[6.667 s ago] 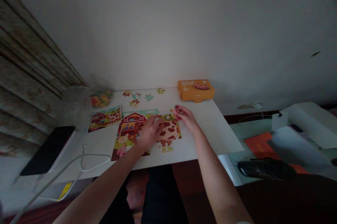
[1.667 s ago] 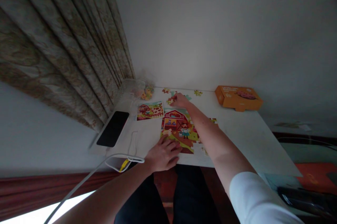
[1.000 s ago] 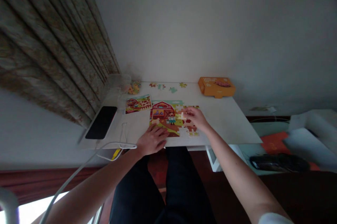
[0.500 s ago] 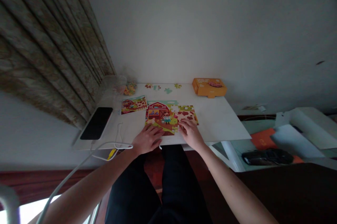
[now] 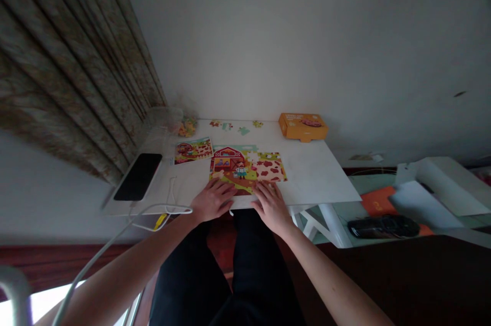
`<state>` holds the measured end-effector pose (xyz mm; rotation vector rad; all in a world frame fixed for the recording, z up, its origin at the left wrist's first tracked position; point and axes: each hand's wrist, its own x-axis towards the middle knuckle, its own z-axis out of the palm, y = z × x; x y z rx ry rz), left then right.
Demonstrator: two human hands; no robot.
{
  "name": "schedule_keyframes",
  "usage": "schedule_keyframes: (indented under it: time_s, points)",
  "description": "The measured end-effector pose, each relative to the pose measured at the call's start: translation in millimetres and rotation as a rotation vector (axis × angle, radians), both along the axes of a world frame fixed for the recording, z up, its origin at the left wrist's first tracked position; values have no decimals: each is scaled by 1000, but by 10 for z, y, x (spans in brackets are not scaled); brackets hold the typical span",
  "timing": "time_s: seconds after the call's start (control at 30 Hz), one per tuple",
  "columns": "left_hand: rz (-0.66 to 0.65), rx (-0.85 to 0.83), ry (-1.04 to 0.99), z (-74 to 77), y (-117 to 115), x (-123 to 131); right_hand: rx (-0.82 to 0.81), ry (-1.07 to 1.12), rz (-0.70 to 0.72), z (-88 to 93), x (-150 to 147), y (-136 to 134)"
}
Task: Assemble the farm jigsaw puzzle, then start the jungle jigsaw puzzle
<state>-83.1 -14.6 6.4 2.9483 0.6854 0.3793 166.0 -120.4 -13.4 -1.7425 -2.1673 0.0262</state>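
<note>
Currently, a partly assembled farm puzzle (image 5: pixel 247 168) is carried by the white table (image 5: pixel 314 175), with a red barn, a small figure and a brown-spotted cow shown on its surface. The front left part of the puzzle is covered by the left hand (image 5: pixel 214 200), whose fingers are stretched out and slightly parted, with the thumb held away from them. At the front of the puzzle, toward its right, the pieces are touched by the right hand (image 5: pixel 271 207); its fingers are extended too, with a broad gap left to the thumb, and what is covered by the fingertips cannot be told. Behind the puzzle, a few loose pieces (image 5: pixel 244 131) are scattered. Just left of the puzzle, a picture card (image 5: pixel 194 150) is laid, printed with a similar farm scene. Well to the left of the puzzle, a dark-screened phone (image 5: pixel 138 178) is placed. Behind the puzzle, to its left, a clear bag of pieces (image 5: pixel 187 127) is set; behind it, to its right, an orange box (image 5: pixel 305 126) is seen.
</note>
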Motion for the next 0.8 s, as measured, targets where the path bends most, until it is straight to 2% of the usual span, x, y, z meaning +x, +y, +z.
schedule_keyframes:
  time_s: [0.5,0.67,0.8]
  points:
    - [-17,4,-44,-45,26,-24,-26,-34,33,108,27,16]
    - [-4,-59,-65,50,40,30,-36,-25,39,129,25,31]
    - [8,-92,-107,163,-52,271,-38,-2,44,108,17,10]
